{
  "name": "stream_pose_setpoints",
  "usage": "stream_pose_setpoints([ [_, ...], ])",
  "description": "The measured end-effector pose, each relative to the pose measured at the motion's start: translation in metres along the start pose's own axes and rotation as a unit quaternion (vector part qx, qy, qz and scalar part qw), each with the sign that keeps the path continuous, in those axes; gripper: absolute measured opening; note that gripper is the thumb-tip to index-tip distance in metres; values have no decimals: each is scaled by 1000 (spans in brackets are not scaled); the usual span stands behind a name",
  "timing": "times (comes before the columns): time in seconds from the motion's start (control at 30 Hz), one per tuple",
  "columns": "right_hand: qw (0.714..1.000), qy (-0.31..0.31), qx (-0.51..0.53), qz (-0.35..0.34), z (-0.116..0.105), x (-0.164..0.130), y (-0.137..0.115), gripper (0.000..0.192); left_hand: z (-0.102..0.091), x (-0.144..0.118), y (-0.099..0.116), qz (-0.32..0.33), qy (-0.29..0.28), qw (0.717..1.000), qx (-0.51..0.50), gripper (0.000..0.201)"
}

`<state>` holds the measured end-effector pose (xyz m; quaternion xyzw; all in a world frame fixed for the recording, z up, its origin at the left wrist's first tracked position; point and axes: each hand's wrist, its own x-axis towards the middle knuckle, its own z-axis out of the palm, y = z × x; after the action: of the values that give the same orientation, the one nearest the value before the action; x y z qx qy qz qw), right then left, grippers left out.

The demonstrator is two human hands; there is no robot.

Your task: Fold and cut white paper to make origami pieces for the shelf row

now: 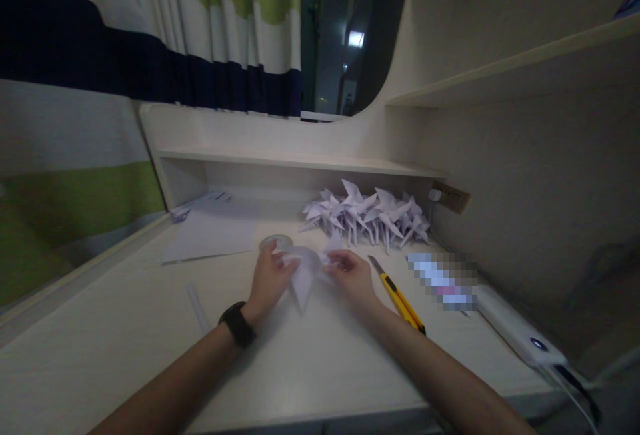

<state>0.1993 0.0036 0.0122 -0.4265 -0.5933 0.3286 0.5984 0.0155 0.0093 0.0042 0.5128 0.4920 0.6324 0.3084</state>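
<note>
Between my two hands is a white paper pinwheel (303,281), somewhat blurred, held just above the desk. My left hand (271,278), with a dark watch on its wrist, pinches the pinwheel's left side. On the other side my right hand (351,276) grips its right part with thumb and fingers closed. A roll of tape (277,242) lies just behind my left hand. To the right of my right hand rests a yellow utility knife (400,298), its blade pointing away from me. A thin white paper strip (199,308) lies left of my left wrist.
Several finished paper pinwheels (370,211) are heaped at the back right. A stack of white paper (210,228) lies at the back left. On the right are a phone-like blurred-out item (443,281) and a white power bank (520,328) with cables. A low shelf (300,161) spans the back.
</note>
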Motion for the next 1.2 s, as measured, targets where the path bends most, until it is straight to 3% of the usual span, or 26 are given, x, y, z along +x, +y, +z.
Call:
stream_pose_setpoints([
  [0.2,1000,17,17,9,1,1,1,29,-3,3,8,-41,25,998,-32,53],
  [0.4,999,5,33,17,1,1,4,31,-8,3,11,-36,44,994,-93,63],
  [0.5,999,-35,1,4,2,-2,4,33,-11,4,16,4,58,998,-20,45],
  [0.63,996,-64,-57,11,4,-6,4,38,-12,3,18,101,36,988,108,16],
  [0.8,988,-83,-127,20,2,-8,7,43,-9,-1,16,156,4,975,158,18],
  [0.9,970,-108,-216,-19,-2,-9,4,45,-10,-2,15,130,-29,972,192,20],
  [1.03,923,-145,-351,-65,-3,-14,-5,49,-11,-1,14,84,-53,969,228,21],
  [1.2,878,-199,-422,-110,-6,-17,-14,54,-12,-2,12,102,-68,959,257,23],
])
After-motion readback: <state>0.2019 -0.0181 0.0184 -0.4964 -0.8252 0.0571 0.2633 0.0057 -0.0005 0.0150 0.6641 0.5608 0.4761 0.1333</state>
